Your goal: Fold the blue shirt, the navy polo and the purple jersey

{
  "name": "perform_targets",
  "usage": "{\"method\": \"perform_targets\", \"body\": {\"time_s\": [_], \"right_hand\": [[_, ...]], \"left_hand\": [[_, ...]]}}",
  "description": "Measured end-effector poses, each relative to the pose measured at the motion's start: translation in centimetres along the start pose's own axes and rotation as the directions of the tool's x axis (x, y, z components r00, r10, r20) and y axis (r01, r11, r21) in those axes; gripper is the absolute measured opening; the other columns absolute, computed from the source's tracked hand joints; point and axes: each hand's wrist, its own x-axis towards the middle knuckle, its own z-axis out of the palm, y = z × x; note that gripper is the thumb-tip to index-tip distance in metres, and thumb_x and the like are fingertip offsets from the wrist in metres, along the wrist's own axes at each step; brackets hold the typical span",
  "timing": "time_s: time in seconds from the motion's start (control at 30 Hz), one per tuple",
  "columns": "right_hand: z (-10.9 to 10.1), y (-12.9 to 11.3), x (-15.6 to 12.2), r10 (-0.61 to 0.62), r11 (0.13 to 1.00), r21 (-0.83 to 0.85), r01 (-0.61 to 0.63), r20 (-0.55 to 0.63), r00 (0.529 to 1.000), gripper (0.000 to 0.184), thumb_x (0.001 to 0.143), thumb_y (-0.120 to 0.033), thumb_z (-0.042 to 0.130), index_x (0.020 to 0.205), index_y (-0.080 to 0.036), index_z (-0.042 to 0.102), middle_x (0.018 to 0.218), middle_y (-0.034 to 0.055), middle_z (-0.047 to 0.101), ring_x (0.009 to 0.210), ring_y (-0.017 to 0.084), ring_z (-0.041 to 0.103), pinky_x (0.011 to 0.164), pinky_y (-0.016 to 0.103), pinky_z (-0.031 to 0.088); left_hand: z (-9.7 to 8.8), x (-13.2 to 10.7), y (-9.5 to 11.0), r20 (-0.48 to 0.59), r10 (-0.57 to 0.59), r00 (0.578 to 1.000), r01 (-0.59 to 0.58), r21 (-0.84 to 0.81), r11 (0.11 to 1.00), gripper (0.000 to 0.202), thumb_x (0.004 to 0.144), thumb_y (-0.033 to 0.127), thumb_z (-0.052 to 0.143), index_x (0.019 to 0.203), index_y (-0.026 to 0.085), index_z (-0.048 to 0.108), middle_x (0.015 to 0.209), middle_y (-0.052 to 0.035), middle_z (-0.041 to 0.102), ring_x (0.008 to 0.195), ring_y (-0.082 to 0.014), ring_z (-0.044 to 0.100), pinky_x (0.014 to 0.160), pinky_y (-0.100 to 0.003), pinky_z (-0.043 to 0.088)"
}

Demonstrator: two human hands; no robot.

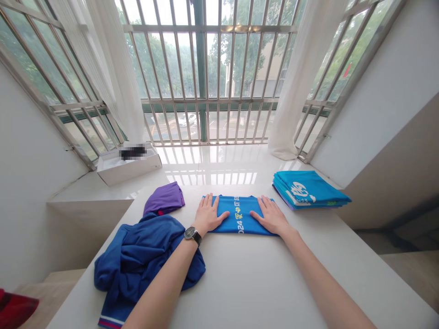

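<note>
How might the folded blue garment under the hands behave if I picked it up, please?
The folded blue garment would probably sag, since its layers look thin and soft. It may come undone, as nothing visible fastens the folds. It seems unlikely to roll, lying flat on the white table.

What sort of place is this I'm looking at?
Likely a home or dormitory room, though that's not certain: a bay window with silvery metal bars, long white fabric curtains, and a smooth white table bearing a folded blue printed garment.
</note>
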Motion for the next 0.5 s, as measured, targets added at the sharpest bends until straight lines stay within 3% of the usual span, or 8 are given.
{"method": "perform_targets", "body": {"time_s": [0.13,0.37,0.5], "right_hand": [[0.2,-0.5,-1.8,0.037,0.999,-0.019,-0.037,-0.022,0.999,0.095,0.088,-0.078,0.022,0.154,-0.01,0.029,0.161,0.0157,0.025,0.149,0.03,0.02,0.121,0.045,0.017],[0.7,-1.4,-7.4,0.166,0.985,-0.032,-0.169,-0.065,0.984,0.095,0.088,-0.075,0.023,0.154,-0.006,0.027,0.161,0.0161,0.024,0.149,0.031,0.02,0.121,0.046,0.018],[0.6,-1.6,-9.5,0.218,0.974,-0.045,-0.221,-0.067,0.974,0.097,0.089,-0.074,0.023,0.153,-0.002,0.027,0.161,0.0179,0.024,0.149,0.03,0.02,0.122,0.046,0.018]], "left_hand": [[-0.1,-0.7,-0.1,0.009,0.042,0.999,-0.042,0.013,0.999,0.091,0.086,0.079,0.028,0.153,0.017,0.033,0.161,-0.0141,0.024,0.149,-0.0342,0.017,0.121,-0.049,0.015],[-0.8,-1.9,0.2,0.064,0.252,0.966,-0.253,0.002,0.968,0.088,0.089,0.076,0.026,0.153,0.016,0.031,0.161,-0.0155,0.023,0.15,-0.0304,0.017,0.122,-0.045,0.013],[-0.8,-2.5,0.9,0.051,0.29,0.956,-0.289,-0.01,0.957,0.087,0.09,0.076,0.027,0.153,0.017,0.031,0.161,-0.0151,0.023,0.15,-0.03,0.018,0.122,-0.045,0.013]]}}
